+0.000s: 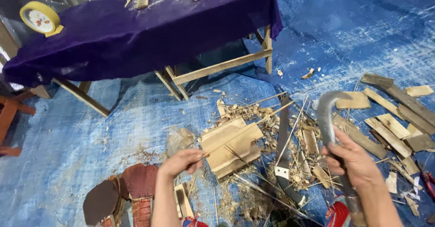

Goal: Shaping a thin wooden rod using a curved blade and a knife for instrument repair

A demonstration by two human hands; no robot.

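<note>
blue tarp floor (68,145), scattered wood scraps (231,145), purple-draped table (136,32)

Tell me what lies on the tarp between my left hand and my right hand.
Head view: between the left hand and right hand lie a stack of flat wood pieces, wood shavings, and a dark long blade on the blue tarp.

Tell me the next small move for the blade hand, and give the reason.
Probably bring the curved blade down onto the thin stick. The right hand holds the blade raised and blurred above the floor, while the left hand pinches the stick's near end so it slants up over the wooden block, amid shavings, with the fingers away from its far end.
</note>
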